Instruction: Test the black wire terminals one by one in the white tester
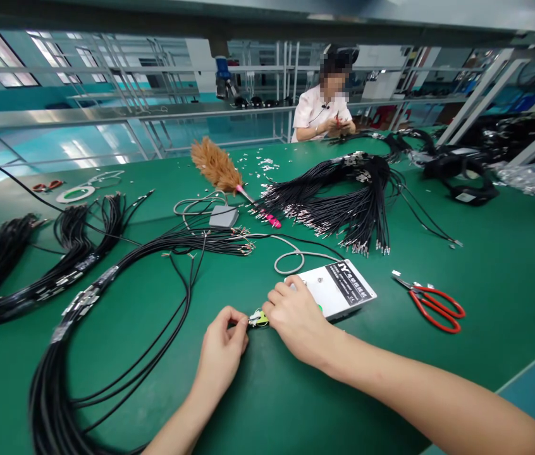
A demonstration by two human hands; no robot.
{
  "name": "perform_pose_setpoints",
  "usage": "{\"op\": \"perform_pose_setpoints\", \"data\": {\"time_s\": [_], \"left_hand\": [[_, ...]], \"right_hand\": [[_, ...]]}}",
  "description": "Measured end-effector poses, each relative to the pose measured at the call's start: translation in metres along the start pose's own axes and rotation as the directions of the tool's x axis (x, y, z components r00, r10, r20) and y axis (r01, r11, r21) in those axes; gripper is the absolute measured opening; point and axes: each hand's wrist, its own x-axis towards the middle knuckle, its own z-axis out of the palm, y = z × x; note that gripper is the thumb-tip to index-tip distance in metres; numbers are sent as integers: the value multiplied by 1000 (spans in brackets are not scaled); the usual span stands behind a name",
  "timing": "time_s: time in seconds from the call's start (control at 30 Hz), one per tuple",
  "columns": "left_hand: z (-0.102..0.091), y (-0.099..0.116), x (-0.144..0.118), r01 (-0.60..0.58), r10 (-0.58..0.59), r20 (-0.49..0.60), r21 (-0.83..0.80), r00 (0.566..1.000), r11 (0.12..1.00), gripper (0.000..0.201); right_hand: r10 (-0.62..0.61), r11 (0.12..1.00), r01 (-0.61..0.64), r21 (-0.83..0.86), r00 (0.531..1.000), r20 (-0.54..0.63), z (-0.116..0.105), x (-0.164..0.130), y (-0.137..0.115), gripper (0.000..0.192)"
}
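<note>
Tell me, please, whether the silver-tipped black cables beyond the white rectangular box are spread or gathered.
Spread at the near end: the black cables fan out across the green tabletop, while their far end is bunched.

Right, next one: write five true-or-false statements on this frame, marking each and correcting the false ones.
1. The right hand lies over one end of the white box. True.
2. The red-handled tool lies left of the white box. False: it lies to its right.
3. A person is on the far side of the green table. True.
4. The left hand is spread flat. False: it is closed in a pinch beside the yellow-green piece.
5. The brown duster lies farther away than the white box. True.
</note>
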Motion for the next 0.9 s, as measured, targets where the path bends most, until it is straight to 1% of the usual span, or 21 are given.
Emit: {"op": "perform_pose_setpoints", "data": {"time_s": [0.07,0.13,0.2,0.23,0.3,0.37,0.43,0.53,0.7,0.83,0.9], "left_hand": [[0,-1,0,-3,3,0,5,1000,1000,26],[-1,-1,0,-5,5,1,9,1000,1000,26],[-1,-2,-1,-6,6,2,9,1000,1000,26],[-2,-2,-1,-6,6,3,8,1000,1000,26],[-2,-2,-2,-3,3,5,6,1000,1000,26],[-2,-1,-2,1,-1,8,6,1000,1000,26],[-2,-1,-2,3,-3,11,10,1000,1000,27],[-2,-1,-1,-4,3,10,25,1000,1000,27],[-9,-5,-2,-20,20,-9,55,1000,998,26],[-19,-7,-3,-29,31,-55,47,998,998,27],[-25,-6,-3,-32,35,-79,37,996,999,26]], "right_hand": [[7,1000,-6,17,1000,-16,-4,-2,1,11],[24,999,-23,33,999,-42,-11,-11,6,8],[90,993,-79,93,988,-126,-18,-28,12,11],[147,981,-119,150,969,-196,-20,-40,16,11],[267,945,-173,277,898,-350,-21,-65,21,10],[323,924,-186,333,847,-422,-18,-87,23,13],[329,921,-179,347,833,-445,-12,-101,21,16],[305,932,-156,329,825,-475,-3,-107,14,18],[301,946,-166,280,776,-555,7,-101,15,14],[316,940,-169,296,757,-572,8,-100,18,14],[317,936,-152,318,757,-572,7,-102,16,15]]}}
